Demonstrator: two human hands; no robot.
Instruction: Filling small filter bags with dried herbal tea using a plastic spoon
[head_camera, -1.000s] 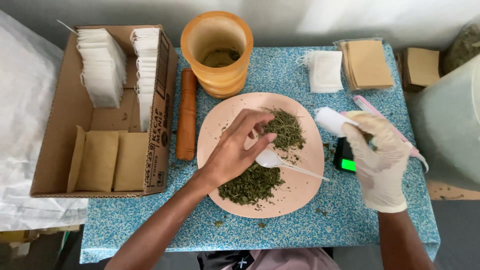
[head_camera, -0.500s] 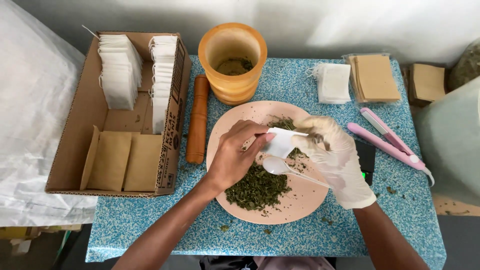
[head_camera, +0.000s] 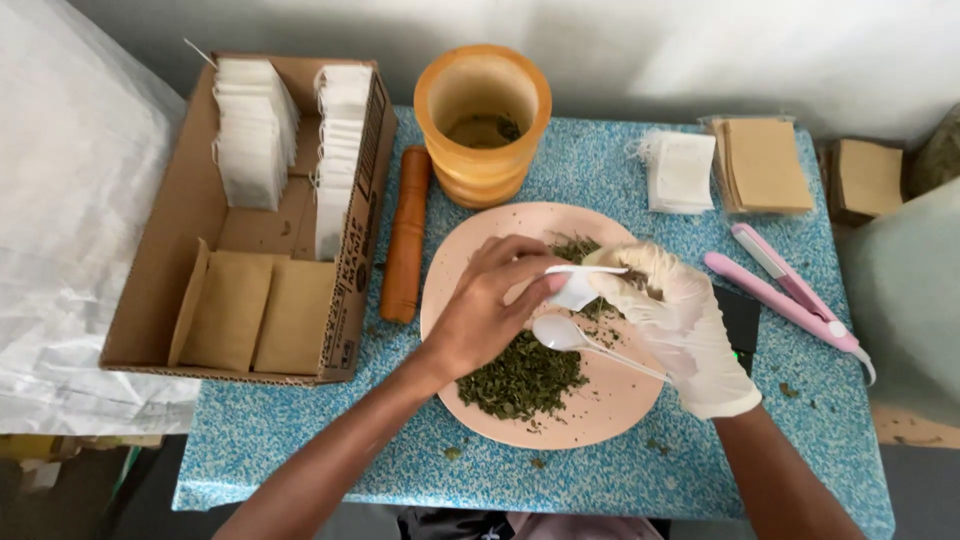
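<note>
I am at the filling step. My bare left hand (head_camera: 490, 310) and my gloved right hand (head_camera: 670, 320) meet over the middle of the pink plate (head_camera: 600, 415), and between them I hold a small white tea bag (head_camera: 578, 288), each hand pinching one side of its mouth. The right hand also clasps the handle of a white plastic spoon (head_camera: 565, 335) (its bowl lies just under the bag and looks empty). A heap of dried green leaves (head_camera: 525, 378) sits on the near part of the plate, touching the spoon's tip or nearly so; I cannot tell which.

By my judgement the bag is not yet filled. The next move calls for my left fingers to keep the mouth spread alone while the right dips the spoon into the heap and tips it in without spilling. Filled bags stand in the cardboard box (head_camera: 150, 300) at the left.
</note>
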